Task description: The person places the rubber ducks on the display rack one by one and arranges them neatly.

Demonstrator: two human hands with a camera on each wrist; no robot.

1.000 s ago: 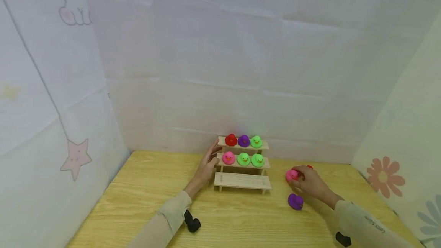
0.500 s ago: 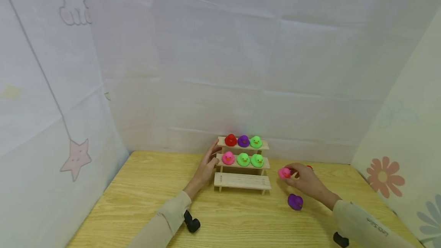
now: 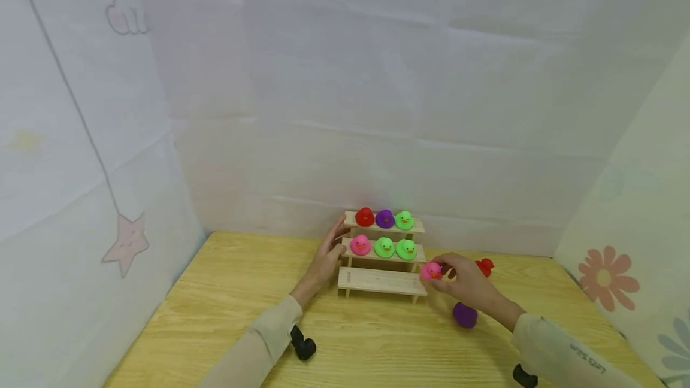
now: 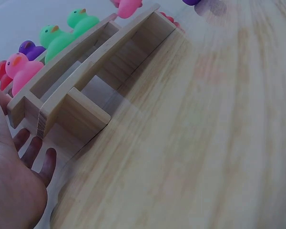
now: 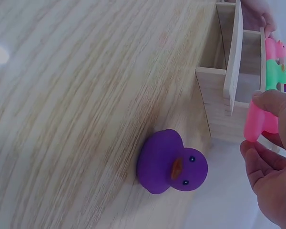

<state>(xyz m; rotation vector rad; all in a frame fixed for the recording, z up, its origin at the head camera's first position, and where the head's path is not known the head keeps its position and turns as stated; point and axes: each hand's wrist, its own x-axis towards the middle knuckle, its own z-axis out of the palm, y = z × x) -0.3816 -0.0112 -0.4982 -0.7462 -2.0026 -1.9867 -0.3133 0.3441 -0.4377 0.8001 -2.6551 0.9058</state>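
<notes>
Pink duck [image 3: 431, 270]: in the right hand [image 3: 469, 283], by the right-hand end of the bottom shelf [image 3: 377, 280]; whether it touches the wood, I cannot tell.
Right hand: pinching the pink duck, thumb on one side and fingers on the other. A light pinch should do; a hard one might tip the duck on release.
Left hand [image 3: 324, 258]: spread along the stand's [image 4: 88, 112] end on its own side, thumb by the middle shelf [image 3: 420, 254], a finger reaching to the top shelf [image 3: 418, 226]. How firmly it presses cannot be told; a gentle, even brace would suit, since a push could shift the whole stand.
Bottom shelf: between the hands, lowest. The step in hand looks like setting the duck here: best come in from above its edge, lower the base flat, then let go.
Shelved ducks [image 3: 384, 248]: above and between the hands, three on each upper shelf, beaks mostly outward; matching that facing would look tidy. The knuckles should stay below the middle row.
Purple duck [image 3: 465, 315]: on the worktop [image 3: 334, 340], just nearer than the right hand; the wrist should clear it.
Red duck [image 3: 485, 266]: on the worktop, just beyond the right hand.
</notes>
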